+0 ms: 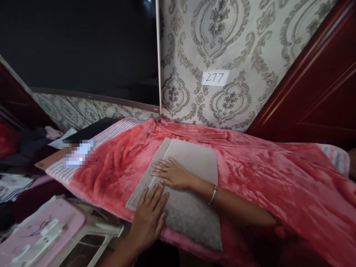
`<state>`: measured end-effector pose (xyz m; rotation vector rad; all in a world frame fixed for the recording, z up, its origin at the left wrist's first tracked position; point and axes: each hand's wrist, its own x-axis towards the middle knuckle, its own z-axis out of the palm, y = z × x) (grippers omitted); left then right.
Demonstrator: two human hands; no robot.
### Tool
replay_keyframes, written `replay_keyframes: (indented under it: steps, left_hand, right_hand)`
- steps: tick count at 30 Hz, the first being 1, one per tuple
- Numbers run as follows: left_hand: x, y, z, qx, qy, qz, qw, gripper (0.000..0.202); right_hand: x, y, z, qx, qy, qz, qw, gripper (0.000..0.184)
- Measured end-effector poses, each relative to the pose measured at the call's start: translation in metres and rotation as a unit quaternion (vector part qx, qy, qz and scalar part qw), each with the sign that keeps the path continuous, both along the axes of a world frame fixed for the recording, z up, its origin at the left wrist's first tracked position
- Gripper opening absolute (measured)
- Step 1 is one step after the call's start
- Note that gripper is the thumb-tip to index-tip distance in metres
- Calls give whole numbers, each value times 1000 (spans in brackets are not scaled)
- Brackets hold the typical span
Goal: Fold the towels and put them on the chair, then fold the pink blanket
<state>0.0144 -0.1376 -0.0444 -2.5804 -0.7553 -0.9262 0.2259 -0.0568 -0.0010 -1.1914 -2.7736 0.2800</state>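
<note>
A folded grey cloth [191, 159] lies on a red plush blanket [264, 178] that covers a table. My left hand [150, 217] rests flat on the cloth's near left part, fingers stretched out and slightly apart. My right hand [172, 173] lies flat across the cloth's middle, fingers pointing left, with a metal bangle [213, 195] on the wrist. Neither hand holds anything.
A patterned wall with a paper label "277" [214, 78] stands behind the table. Dark red wood panelling [314, 89] rises at the right. A white plastic stool [94, 228] and a pink item [41, 233] sit at lower left. A striped cloth [111, 133] shows under the blanket's left edge.
</note>
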Motion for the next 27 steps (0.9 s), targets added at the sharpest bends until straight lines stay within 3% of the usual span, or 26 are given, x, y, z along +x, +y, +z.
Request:
replay_keyframes:
  steps: [6, 14, 20, 27]
  left_hand:
    - [-1, 1, -21, -32, -41, -4, 999, 48]
    - [1, -2, -21, -53, -65, -7, 996, 47]
    - [1, 0, -25, -52, -73, -11, 996, 44]
    - [0, 1, -31, -46, -64, -12, 997, 45]
  right_hand:
    - [10, 59, -2, -10, -30, -80, 996, 58]
    - [20, 118, -10, -30, -48, -199, 978, 56]
    - [22, 129, -14, -21, -40, -233, 972, 56]
    - [17, 112, -1, 13, -42, -260, 965, 57]
